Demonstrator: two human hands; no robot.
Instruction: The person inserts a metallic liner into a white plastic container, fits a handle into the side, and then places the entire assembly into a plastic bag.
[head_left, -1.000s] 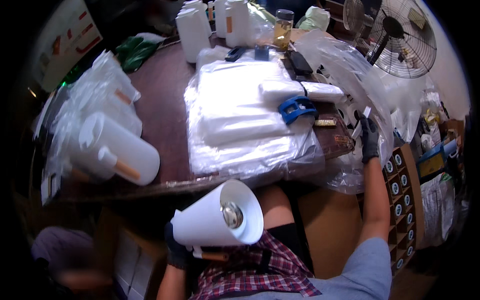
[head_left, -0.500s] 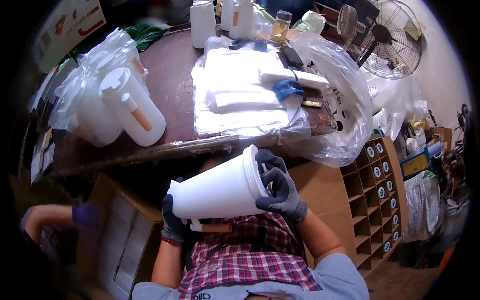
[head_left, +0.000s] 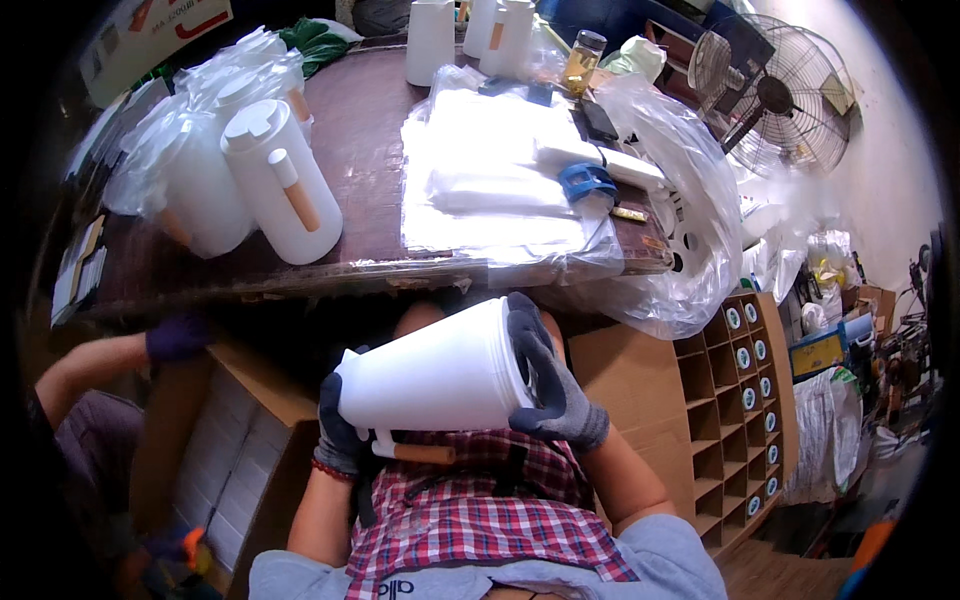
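Note:
A white plastic jug (head_left: 430, 368) lies on its side across my lap, its wide base end to the right. Its white handle with a tan grip (head_left: 420, 453) points down toward me. My left hand (head_left: 340, 428), in a dark grey glove, is closed round the narrow spout end. Also gloved, my right hand (head_left: 552, 385) grips the base end, fingers along the rim and partly over the end face. What those fingers touch inside the base is hidden.
On the table (head_left: 370, 120) stand another white jug (head_left: 283, 185), bagged jugs (head_left: 190, 180) and a stack of plastic sheets (head_left: 490, 180). A tape dispenser (head_left: 588, 183) lies on them. Cartons flank me: a divided box (head_left: 700, 425) and an open box (head_left: 265, 385). Another person's gloved hand (head_left: 180, 338) is at left.
My right hand's fingers have gone from bent at the base to straighter along its rim. The other person's hand has moved up, and something orange appears low on the left. The view has shifted slightly.

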